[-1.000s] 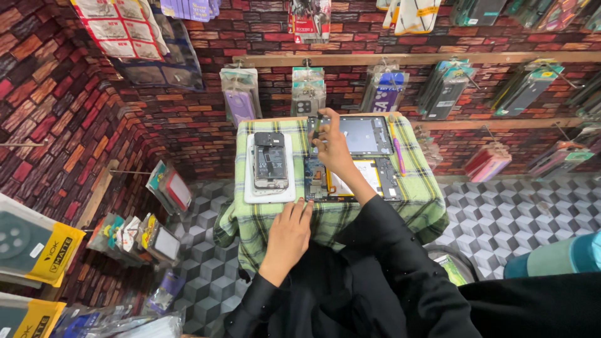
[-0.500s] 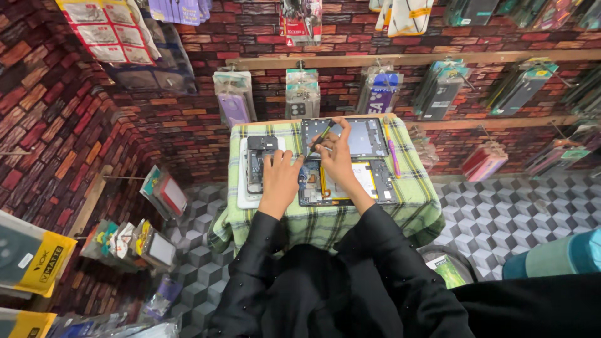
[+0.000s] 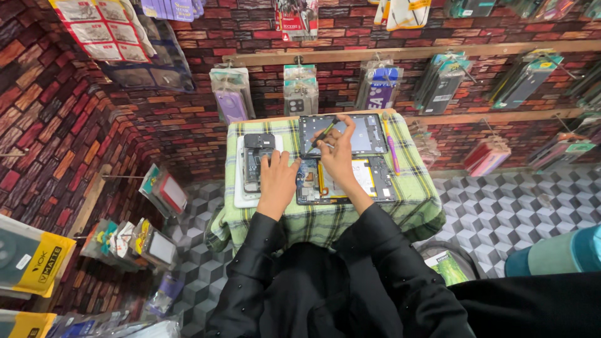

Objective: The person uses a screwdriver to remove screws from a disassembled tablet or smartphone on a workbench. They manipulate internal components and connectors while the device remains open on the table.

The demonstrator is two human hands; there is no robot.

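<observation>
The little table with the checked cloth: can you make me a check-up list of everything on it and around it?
Surface: small table under a green checked cloth.
Job's things: opened tablet body showing a yellow-edged battery; dark tablet screen panel lying beyond it; thin dark tool.
Clutter: opened black phone on a white tray; pink pen at the cloth's right side.
Hands: left hand rests flat between phone and tablet; right hand pinches the thin tool over the screen panel.
Cables: nothing seen.
Surroundings: brick-pattern wall hung with packaged phone cases; cube-pattern floor.
</observation>
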